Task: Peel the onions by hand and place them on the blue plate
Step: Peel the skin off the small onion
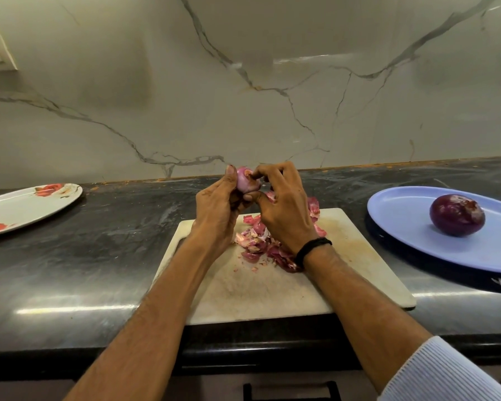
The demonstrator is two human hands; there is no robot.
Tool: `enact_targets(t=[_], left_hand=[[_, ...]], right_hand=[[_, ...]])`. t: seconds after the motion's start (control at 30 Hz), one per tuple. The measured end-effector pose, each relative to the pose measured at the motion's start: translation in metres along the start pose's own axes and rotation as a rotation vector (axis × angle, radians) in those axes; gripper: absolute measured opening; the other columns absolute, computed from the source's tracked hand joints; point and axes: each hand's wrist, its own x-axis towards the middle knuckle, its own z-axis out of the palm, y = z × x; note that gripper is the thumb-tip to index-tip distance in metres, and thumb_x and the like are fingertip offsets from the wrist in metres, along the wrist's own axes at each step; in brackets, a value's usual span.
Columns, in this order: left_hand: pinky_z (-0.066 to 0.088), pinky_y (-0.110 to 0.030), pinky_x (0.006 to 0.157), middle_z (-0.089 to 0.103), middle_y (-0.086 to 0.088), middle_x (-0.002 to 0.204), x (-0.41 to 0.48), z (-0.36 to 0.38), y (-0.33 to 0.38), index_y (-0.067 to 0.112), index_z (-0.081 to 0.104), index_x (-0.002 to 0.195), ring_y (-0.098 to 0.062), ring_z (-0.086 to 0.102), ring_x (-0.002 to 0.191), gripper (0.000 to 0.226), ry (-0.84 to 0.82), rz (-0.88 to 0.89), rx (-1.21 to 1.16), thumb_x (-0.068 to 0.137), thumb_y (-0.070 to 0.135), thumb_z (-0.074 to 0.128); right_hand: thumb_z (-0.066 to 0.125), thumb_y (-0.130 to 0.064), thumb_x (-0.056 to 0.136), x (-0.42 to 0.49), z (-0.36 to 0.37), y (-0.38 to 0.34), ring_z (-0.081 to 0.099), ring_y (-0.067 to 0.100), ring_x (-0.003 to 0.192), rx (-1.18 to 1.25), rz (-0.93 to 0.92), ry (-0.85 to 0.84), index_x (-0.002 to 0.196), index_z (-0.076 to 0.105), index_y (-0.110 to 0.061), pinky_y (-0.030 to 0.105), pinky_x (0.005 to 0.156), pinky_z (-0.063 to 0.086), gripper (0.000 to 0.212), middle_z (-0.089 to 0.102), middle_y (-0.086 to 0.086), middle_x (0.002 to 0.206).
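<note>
Head view showed one peeled onion (457,215) already on the blue plate (411,235); the left hand (219,209) gripped a second onion (246,179) above the cutting board (261,293); the right hand (284,206) pinched its skin, so this peeling seemed unfinished.

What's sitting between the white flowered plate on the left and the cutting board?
Nothing: the head view shows only bare dark countertop between the flowered plate and the cutting board.
</note>
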Motion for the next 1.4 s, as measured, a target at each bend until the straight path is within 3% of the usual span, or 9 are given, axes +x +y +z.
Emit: enact_targets(t=[0.13, 0.23, 0.37, 0.5, 0.63, 0.77, 1.03, 1.27, 1.4], left_hand=[[0.061, -0.033, 0.082, 0.075, -0.02, 0.1, -0.0016, 0.0019, 0.0001, -0.004, 0.07, 0.112, -0.022, 0.07, 0.083, 0.043, 0.006, -0.009, -0.024, 0.097, 0.034, 0.058], [0.061, -0.032, 0.08, 0.076, -0.014, 0.091, -0.0019, 0.002, -0.0001, -0.001, 0.072, 0.105, -0.019, 0.07, 0.078, 0.034, 0.023, 0.004, -0.014, 0.101, 0.029, 0.056], [0.06, -0.029, 0.075, 0.074, -0.014, 0.086, -0.0019, 0.0041, -0.0004, 0.001, 0.072, 0.095, -0.017, 0.066, 0.071, 0.033, 0.046, 0.012, -0.03, 0.101, 0.029, 0.056], [0.06, -0.029, 0.073, 0.07, -0.02, 0.092, -0.0002, 0.0037, 0.0001, -0.001, 0.07, 0.094, -0.02, 0.064, 0.073, 0.033, 0.062, 0.022, -0.061, 0.102, 0.027, 0.056], [0.06, -0.04, 0.087, 0.073, -0.013, 0.091, 0.0017, 0.0016, -0.001, 0.003, 0.072, 0.096, -0.024, 0.069, 0.088, 0.03, 0.075, 0.05, -0.012, 0.101, 0.028, 0.056], [0.059, -0.04, 0.09, 0.074, -0.018, 0.107, 0.0018, 0.001, -0.0012, 0.004, 0.071, 0.107, -0.027, 0.071, 0.096, 0.03, 0.062, 0.037, 0.007, 0.101, 0.029, 0.055], [0.056, -0.043, 0.092, 0.075, -0.016, 0.096, -0.0009, 0.0016, -0.0018, 0.001, 0.07, 0.107, -0.028, 0.07, 0.092, 0.04, 0.017, 0.019, 0.034, 0.105, 0.035, 0.048], [0.058, -0.038, 0.084, 0.076, -0.013, 0.09, -0.0036, 0.0037, -0.0027, 0.005, 0.074, 0.097, -0.028, 0.07, 0.089, 0.035, 0.023, 0.036, 0.07, 0.103, 0.032, 0.053], [0.062, -0.035, 0.079, 0.076, -0.016, 0.091, -0.0025, 0.0053, -0.005, 0.001, 0.074, 0.098, -0.025, 0.073, 0.086, 0.036, 0.041, 0.012, 0.069, 0.103, 0.03, 0.055]], right_hand=[[0.068, -0.004, 0.086, -0.0003, -0.0022, 0.0002, 0.041, 0.01, 0.089, -0.031, -0.011, -0.01, 0.11, 0.063, -0.009, 0.011, 0.075, 0.036, 0.025, 0.044, 0.001, 0.097], [0.063, 0.002, 0.089, -0.0033, 0.0001, -0.001, 0.039, 0.012, 0.083, -0.071, -0.07, -0.009, 0.098, 0.064, -0.007, 0.015, 0.069, 0.034, 0.012, 0.042, 0.001, 0.088], [0.064, 0.006, 0.084, -0.0026, 0.0022, -0.0028, 0.041, 0.014, 0.081, -0.031, -0.03, -0.005, 0.088, 0.06, -0.006, 0.022, 0.067, 0.04, 0.013, 0.045, 0.005, 0.086], [0.071, -0.003, 0.082, 0.0004, 0.0019, -0.0029, 0.041, 0.009, 0.087, 0.007, 0.026, 0.001, 0.097, 0.059, -0.006, 0.014, 0.076, 0.037, 0.02, 0.05, 0.003, 0.095], [0.066, -0.004, 0.086, 0.0017, 0.0008, -0.0054, 0.043, 0.01, 0.085, 0.034, 0.047, 0.054, 0.102, 0.062, -0.006, 0.012, 0.074, 0.036, 0.016, 0.045, -0.001, 0.095], [0.061, 0.0, 0.09, 0.0038, -0.0002, -0.0039, 0.045, 0.014, 0.082, 0.01, 0.078, 0.086, 0.107, 0.064, -0.01, 0.01, 0.071, 0.037, 0.02, 0.048, 0.006, 0.094], [0.06, 0.0, 0.092, 0.0026, -0.002, -0.0039, 0.046, 0.016, 0.083, 0.034, 0.073, 0.063, 0.104, 0.067, -0.013, 0.024, 0.071, 0.047, 0.02, 0.044, 0.005, 0.093], [0.06, -0.002, 0.091, 0.001, -0.0007, -0.0002, 0.042, 0.015, 0.081, -0.042, 0.062, 0.034, 0.097, 0.066, -0.011, 0.015, 0.068, 0.035, 0.012, 0.043, 0.005, 0.091], [0.047, -0.012, 0.091, -0.0004, -0.0005, -0.0028, 0.04, 0.017, 0.081, -0.052, 0.079, -0.014, 0.094, 0.062, -0.008, 0.018, 0.066, 0.032, 0.016, 0.04, 0.005, 0.09]])
